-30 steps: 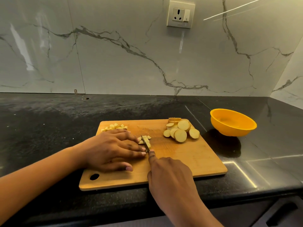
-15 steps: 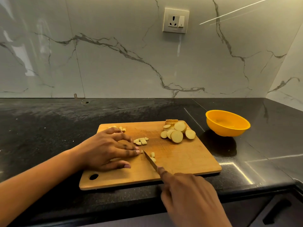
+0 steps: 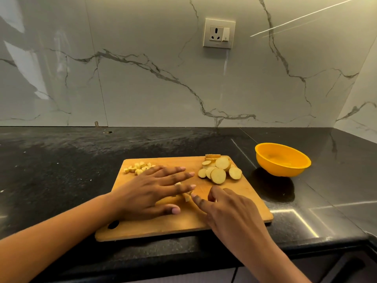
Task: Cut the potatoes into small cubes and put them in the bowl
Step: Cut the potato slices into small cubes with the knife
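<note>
A wooden cutting board (image 3: 240,203) lies on the black counter. Round potato slices (image 3: 218,170) are piled at its back right. Small potato cubes (image 3: 138,167) sit at its back left. My left hand (image 3: 151,193) lies flat on the board with straight fingers, covering a few cut pieces (image 3: 186,198) that peek out at its fingertips. My right hand (image 3: 226,209) rests just right of them, index finger stretched toward the pieces. The knife it holds is hidden under the hands. The orange bowl (image 3: 282,159) stands empty to the right of the board.
The black counter (image 3: 61,180) stretches to the left and behind the board. A marble wall with a socket (image 3: 219,33) rises at the back. The counter's front edge runs just below the board, with a drawer front at the lower right.
My right hand moved forward again onto the board, and the knife blade went out of sight. My left hand spread flat over the cut pieces. The camera tilted up a little.
</note>
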`<control>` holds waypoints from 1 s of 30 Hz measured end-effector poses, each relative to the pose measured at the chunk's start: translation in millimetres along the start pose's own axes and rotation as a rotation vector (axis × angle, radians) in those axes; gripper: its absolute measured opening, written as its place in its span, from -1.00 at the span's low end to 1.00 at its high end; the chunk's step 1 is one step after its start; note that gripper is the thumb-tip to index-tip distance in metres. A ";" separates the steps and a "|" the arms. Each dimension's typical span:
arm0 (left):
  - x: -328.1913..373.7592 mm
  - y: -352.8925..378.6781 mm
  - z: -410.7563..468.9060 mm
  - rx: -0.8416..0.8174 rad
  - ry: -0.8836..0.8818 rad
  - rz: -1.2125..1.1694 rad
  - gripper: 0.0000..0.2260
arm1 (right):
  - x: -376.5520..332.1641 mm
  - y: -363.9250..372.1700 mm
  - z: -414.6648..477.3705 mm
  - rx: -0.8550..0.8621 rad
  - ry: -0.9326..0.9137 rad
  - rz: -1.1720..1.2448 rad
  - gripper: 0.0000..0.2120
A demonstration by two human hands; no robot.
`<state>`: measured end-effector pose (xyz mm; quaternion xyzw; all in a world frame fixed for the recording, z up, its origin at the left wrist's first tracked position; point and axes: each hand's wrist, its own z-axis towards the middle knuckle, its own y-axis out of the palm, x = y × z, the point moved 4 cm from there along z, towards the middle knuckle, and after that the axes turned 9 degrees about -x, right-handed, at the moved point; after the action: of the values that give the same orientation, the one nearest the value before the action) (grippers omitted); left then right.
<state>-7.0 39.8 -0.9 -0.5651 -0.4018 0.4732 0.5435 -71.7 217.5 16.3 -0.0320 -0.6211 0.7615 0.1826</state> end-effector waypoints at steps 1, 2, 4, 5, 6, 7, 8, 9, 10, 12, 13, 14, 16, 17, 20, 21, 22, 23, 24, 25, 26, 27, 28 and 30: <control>-3.1 1.3 2.9 -0.029 -0.014 -0.003 -0.47 | 1.2 4.1 -1.4 0.031 -0.002 -0.016 -0.36; -8.2 1.6 4.1 -0.038 -0.033 -0.008 -0.46 | 2.3 7.2 -2.2 0.048 -0.010 -0.021 -0.34; -20.1 -1.0 2.0 -0.002 -0.091 -0.090 -0.46 | 7.7 14.0 -5.6 0.061 -0.013 -0.040 -0.33; -27.5 -1.1 -1.2 0.024 -0.137 -0.179 -0.50 | 10.6 13.7 -8.1 0.059 -0.011 -0.048 -0.33; -34.9 -0.2 -5.2 0.050 -0.187 -0.279 -0.55 | 14.3 14.7 -10.7 0.066 -0.007 -0.049 -0.34; -41.8 0.6 -9.2 0.086 -0.226 -0.363 -0.60 | 18.5 13.7 -12.9 0.078 -0.001 -0.044 -0.35; -46.2 0.0 -11.9 0.132 -0.251 -0.414 -0.62 | 22.6 12.3 -14.7 0.086 0.004 -0.032 -0.38; -47.7 -1.9 -13.6 0.175 -0.268 -0.432 -0.61 | 26.6 11.0 -15.3 0.089 0.008 -0.014 -0.40; -46.3 -5.1 -14.2 0.216 -0.277 -0.433 -0.59 | 30.3 10.2 -14.5 0.097 0.005 -0.003 -0.42; -34.6 -13.5 -12.5 0.295 -0.242 -0.360 -0.53 | 35.2 11.0 -9.6 0.120 -0.019 -0.006 -0.44; -23.4 -18.1 -10.2 0.318 -0.181 -0.285 -0.53 | 36.0 12.6 -6.6 0.124 -0.038 -0.010 -0.45; -10.5 -21.3 -6.5 0.310 -0.102 -0.207 -0.53 | 35.7 15.1 -4.2 0.126 -0.063 -0.022 -0.44; 12.7 -21.7 4.3 0.198 0.020 -0.115 -0.52 | 33.1 19.4 -1.5 0.118 -0.103 -0.067 -0.45; 20.6 -19.4 11.1 0.111 0.036 -0.091 -0.50 | 31.8 20.3 -1.4 0.120 -0.114 -0.096 -0.46; 24.3 -8.0 25.0 -0.100 -0.009 -0.014 -0.46 | 31.2 21.7 -4.2 0.156 -0.140 -0.148 -0.47; 20.1 -5.9 25.5 -0.126 -0.028 0.001 -0.43 | 32.3 22.5 -5.3 0.161 -0.148 -0.150 -0.44; 14.6 -5.0 24.5 -0.131 -0.051 0.013 -0.39 | 33.4 23.1 -6.2 0.167 -0.155 -0.153 -0.41; 8.7 -4.8 22.8 -0.126 -0.079 0.027 -0.33 | 35.0 23.5 -7.1 0.174 -0.161 -0.155 -0.39; 2.9 -5.2 20.2 -0.125 -0.111 0.036 -0.28 | 36.5 23.8 -7.9 0.184 -0.169 -0.153 -0.37; -2.3 -5.8 17.4 -0.129 -0.143 0.039 -0.23 | 38.3 24.4 -8.3 0.193 -0.177 -0.147 -0.37; -6.3 -6.2 15.1 -0.137 -0.174 0.037 -0.19 | 40.4 25.1 -8.8 0.201 -0.187 -0.139 -0.36; -9.5 -6.1 12.4 -0.145 -0.203 0.035 -0.16 | 43.3 26.3 -8.8 0.208 -0.196 -0.130 -0.35; -11.8 -6.5 9.8 -0.145 -0.226 0.033 -0.13 | 47.1 27.7 -8.4 0.214 -0.202 -0.119 -0.35; -14.3 -6.4 4.9 -0.115 -0.252 0.017 -0.09 | 55.7 30.4 -7.1 0.217 -0.195 -0.081 -0.36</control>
<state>-14.7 27.7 7.1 -0.5347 -0.4885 0.5213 0.4513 -128.8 236.9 -4.5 0.0870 -0.5508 0.8156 0.1542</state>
